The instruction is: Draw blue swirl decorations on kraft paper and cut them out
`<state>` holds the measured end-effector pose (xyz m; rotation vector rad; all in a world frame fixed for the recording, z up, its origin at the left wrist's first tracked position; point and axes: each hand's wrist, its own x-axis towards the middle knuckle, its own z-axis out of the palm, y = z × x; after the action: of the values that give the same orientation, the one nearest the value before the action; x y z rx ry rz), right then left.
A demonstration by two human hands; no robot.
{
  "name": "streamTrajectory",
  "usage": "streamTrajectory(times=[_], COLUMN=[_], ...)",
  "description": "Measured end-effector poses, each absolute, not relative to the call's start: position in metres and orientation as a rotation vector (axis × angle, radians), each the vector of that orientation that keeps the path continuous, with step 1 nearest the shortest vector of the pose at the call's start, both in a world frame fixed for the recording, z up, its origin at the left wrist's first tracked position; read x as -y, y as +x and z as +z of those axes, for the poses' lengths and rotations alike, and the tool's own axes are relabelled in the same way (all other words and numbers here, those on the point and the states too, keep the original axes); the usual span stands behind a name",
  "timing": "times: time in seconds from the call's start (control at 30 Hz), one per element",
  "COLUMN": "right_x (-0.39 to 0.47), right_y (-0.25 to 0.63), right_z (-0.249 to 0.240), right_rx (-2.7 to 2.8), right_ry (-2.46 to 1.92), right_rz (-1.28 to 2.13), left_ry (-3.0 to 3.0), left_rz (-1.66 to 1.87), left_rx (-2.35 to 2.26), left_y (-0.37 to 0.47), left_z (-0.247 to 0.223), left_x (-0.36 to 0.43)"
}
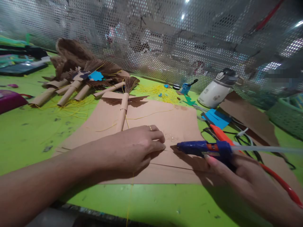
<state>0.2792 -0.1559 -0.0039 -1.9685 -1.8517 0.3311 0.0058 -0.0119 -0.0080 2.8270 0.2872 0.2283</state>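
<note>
"Looking from the near edge of the green worktop (pixel 151 198), what are the hands doing?"

"The right hand (pixel 246 179) is gripping a blue glue gun (pixel 201 148), its thumb lying along the side. The left hand (pixel 139 148) is resting on brown paper sheets (pixel 127 179), fingers bending downward; whether they are pinching an edge, I cannot tell."

"And the nozzle (pixel 174 147)?"

"It's pointing at the left fingertips, near but not touching. Clear blobs (pixel 170 137) are dotting the paper just beyond."

"How far along is the work?"

"Partway, I'm judging. A paper figure (pixel 124 104), a rolled tube with pleated fans, is lying across the sheets' far part, looking put together. Beyond it to the left, more tubes (pixel 69 93) and fans are lying piled, seeming formed too. The sheets under the hands are lying flat, so shaping and gluing there are probably remaining. Yellow threads (pixel 153 90) are lying loose farther back."

"Any writing?"

"Nothing I'm managing to read. The gun is bearing a small pale label, too blurred; the white bottle (pixel 214 91) is showing little printed marks, no legible words."
</note>
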Motion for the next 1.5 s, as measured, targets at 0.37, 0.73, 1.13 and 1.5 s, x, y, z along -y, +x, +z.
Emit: streamTrajectory(times=[0.37,0.73,1.13,1.5], right_x=[0.159,0.159,0.157,0.159], right_y=[0.266,0.273,0.281,0.268], right_z=[-0.002,-0.001,-0.001,0.000], right_rx=[1.696,1.807,1.851,1.672], right_ry=[-2.033,-2.029,-2.075,-2.055], right_rz=[0.324,0.334,0.527,0.434], left_ry=[2.816,2.808,2.814,2.801], left_rz=[0.231,0.293,0.267,0.291], left_rx=[-0.281,-0.266,-0.270,-0.260], left_y=[0.006,0.005,0.005,0.005], left_z=[-0.007,-0.009,-0.008,-0.009], left_x=[0.011,0.011,0.012,0.012])
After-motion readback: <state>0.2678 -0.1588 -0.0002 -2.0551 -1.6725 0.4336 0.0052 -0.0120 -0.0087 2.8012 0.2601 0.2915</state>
